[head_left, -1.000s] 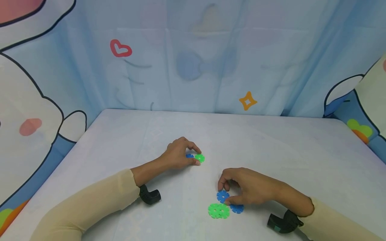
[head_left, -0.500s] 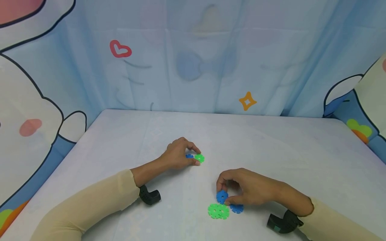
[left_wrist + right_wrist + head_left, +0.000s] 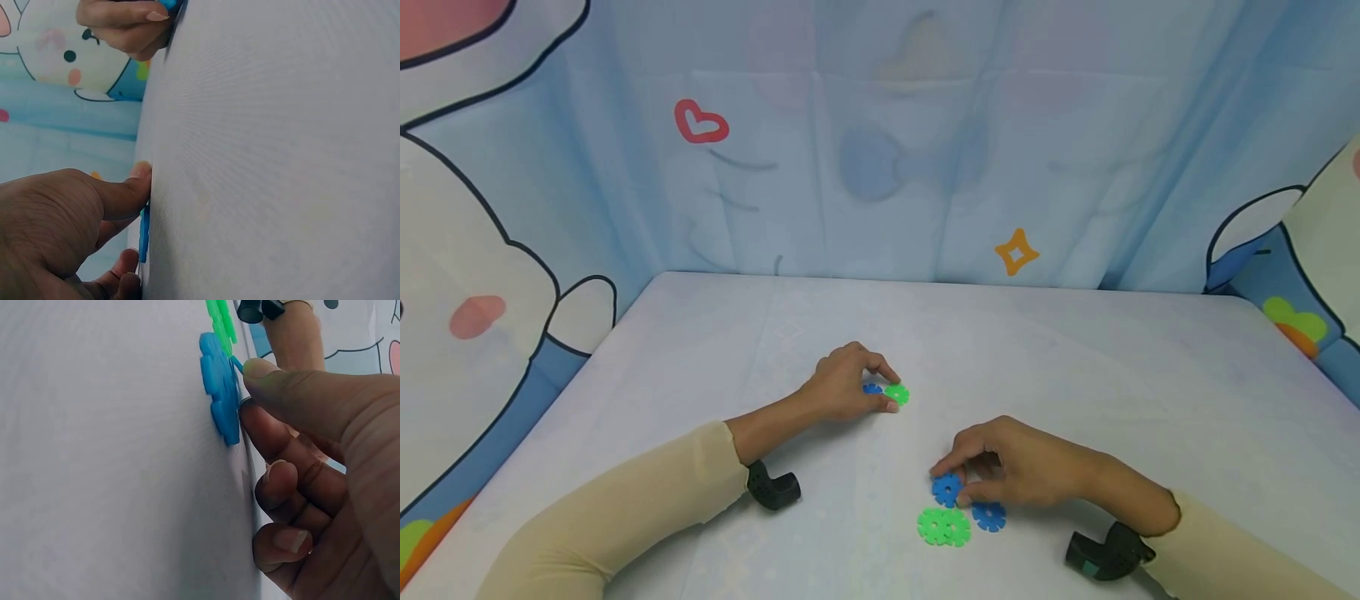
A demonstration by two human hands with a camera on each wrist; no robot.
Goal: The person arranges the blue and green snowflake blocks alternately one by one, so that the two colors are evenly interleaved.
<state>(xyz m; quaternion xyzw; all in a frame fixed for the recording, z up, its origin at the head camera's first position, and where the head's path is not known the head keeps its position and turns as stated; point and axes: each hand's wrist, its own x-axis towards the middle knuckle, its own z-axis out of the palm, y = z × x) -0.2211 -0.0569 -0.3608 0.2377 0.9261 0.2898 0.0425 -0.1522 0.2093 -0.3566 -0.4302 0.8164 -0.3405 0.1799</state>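
Note:
In the head view my left hand (image 3: 844, 385) rests on the table, thumb and index finger at opposite edges of a green notched plastic disc (image 3: 898, 393). A blue notched disc (image 3: 872, 388) lies behind it, inside the curve of that hand, partly hidden. Nearer and to the right, my right hand (image 3: 1022, 467) pinches another blue disc (image 3: 947, 490) between thumb and index finger, low over the table. Just below it lie a blue disc (image 3: 989, 517) and overlapping green discs (image 3: 943, 527). The right wrist view shows the lying blue disc (image 3: 219, 390) beside the thumb.
The white-covered table (image 3: 1075, 358) extends around both hands. A blue cartoon curtain (image 3: 880, 167) hangs behind its far edge. Each wrist carries a black camera, the left one (image 3: 773, 490) and the right one (image 3: 1105, 554).
The right hand's blue disc has shifted slightly left, its index finger stretching further out. More of the blue disc lying below now shows. The left hand stays where it was.

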